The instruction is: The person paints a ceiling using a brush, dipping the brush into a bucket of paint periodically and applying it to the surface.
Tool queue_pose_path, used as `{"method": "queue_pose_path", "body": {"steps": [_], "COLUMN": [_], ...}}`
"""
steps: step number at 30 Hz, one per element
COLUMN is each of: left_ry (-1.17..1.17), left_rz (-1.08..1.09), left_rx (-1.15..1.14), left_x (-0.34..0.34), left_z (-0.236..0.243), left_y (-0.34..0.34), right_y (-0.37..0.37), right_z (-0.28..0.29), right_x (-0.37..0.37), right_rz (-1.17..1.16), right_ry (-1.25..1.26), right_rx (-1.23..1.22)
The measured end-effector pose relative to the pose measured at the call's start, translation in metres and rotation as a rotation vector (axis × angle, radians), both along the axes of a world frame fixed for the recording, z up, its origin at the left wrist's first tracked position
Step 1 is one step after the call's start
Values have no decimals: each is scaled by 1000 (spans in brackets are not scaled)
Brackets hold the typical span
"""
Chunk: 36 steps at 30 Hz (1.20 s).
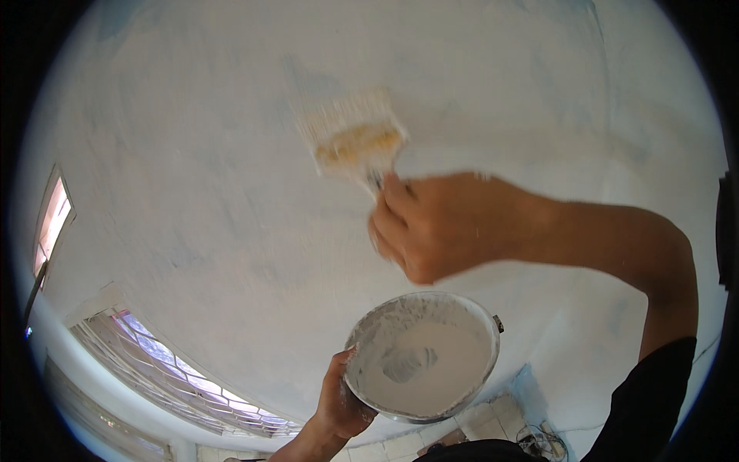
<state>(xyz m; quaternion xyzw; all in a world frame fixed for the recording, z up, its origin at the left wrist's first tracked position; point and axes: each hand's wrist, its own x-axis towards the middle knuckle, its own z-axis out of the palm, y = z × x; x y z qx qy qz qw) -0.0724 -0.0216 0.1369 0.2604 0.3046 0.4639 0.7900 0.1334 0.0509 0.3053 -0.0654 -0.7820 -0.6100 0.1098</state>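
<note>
Above the bowl (pixel 408 306), a wide brush (pixel 354 138) in the right hand (pixel 439 227).

Left of the bowl, the left hand (pixel 342 396) grips its side, thumb at the rim; white liquid (pixel 419 389) lies inside. Over the bowl, the right hand is closed around the brush handle, the coated bristles pointing upward; blur hides whether they touch the wall (pixel 192 192). Behind the bowl spreads that wall, streaked white and faint blue-grey. Below and right of the bowl, cables (pixel 539 443) lie near pale tiles (pixel 485 420). Well left of the bowl, a barred window (pixel 185 362) curves away.
</note>
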Motion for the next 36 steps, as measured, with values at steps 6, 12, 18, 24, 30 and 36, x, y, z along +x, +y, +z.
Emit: {"method": "queue_pose_path", "body": {"steps": [6,12,18,24,30,36], "left_ry": [20,16,0,0,5,-4], "left_rz": [2,-16,36,37,13,51], "left_rx": [26,25,-6,21,14,-8], "left_x": [2,6,7,7,9,7], "left_z": [-1,-3,0,0,0,1], "left_y": [1,0,-6,-10,-7,-8], "right_y": [-23,-4,3,-21,-23,18], "right_z": [1,64,29,9,56,35], "right_x": [12,-8,-14,2,4,-24], "right_rz": [150,251,151,44,221,157], "right_ry": [9,155,25,-104,160,139], "right_rx": [-271,-18,-108,-235,-72,-26]}}
